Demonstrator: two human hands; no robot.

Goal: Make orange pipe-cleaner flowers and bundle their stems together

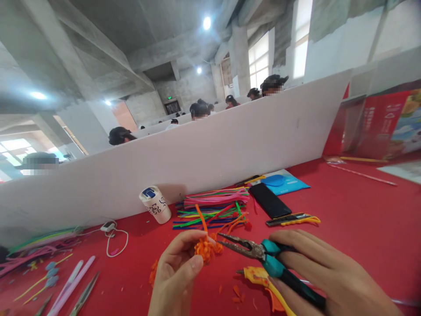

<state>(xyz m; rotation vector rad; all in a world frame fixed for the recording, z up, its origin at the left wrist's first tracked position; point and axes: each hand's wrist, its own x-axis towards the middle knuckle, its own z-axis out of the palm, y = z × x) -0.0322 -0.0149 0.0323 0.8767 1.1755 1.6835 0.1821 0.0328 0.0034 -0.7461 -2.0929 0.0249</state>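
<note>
In my left hand (179, 267), an orange pipe-cleaner flower (203, 251) is pinched between thumb and fingers, with an orange stem rising from it. My right hand (325, 267) is closed around the teal and black handles of needle-nose pliers (259, 251). Their jaws are a little apart, with tips close beside the flower; whether they touch it I cannot tell. Under the right hand lies a yellow glue gun (256, 275) with a metal nozzle, partly hidden. Another orange fuzzy piece (153, 273) shows behind my left wrist.
Colourful pipe cleaners (213, 206) lie ahead, between a white cup (155, 204) and a black phone (269, 200). A utility knife (292, 219) is nearer. Scissors (84, 294) and a white cable (126, 239) are left. A white partition (230, 140) borders the red table; people sit beyond.
</note>
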